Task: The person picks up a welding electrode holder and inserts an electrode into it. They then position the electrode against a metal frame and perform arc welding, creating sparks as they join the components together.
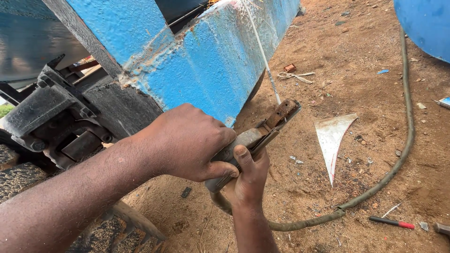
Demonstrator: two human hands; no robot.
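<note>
Left hand (187, 143): closed around the holder (255, 138), frame centre.
Right hand (248, 175): grips holder from below.
Rod (262, 51): clamped in holder, against blue body (211, 61).

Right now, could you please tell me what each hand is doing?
Left hand: closed on the rusty metal electrode holder.
Right hand: closed on the same holder.

At frame centre, both hands, left hand (187, 143) and right hand (248, 175), gripped a welding electrode holder (262, 133); its rod (262, 51) reached the blue metal body (215, 61) above.
</note>
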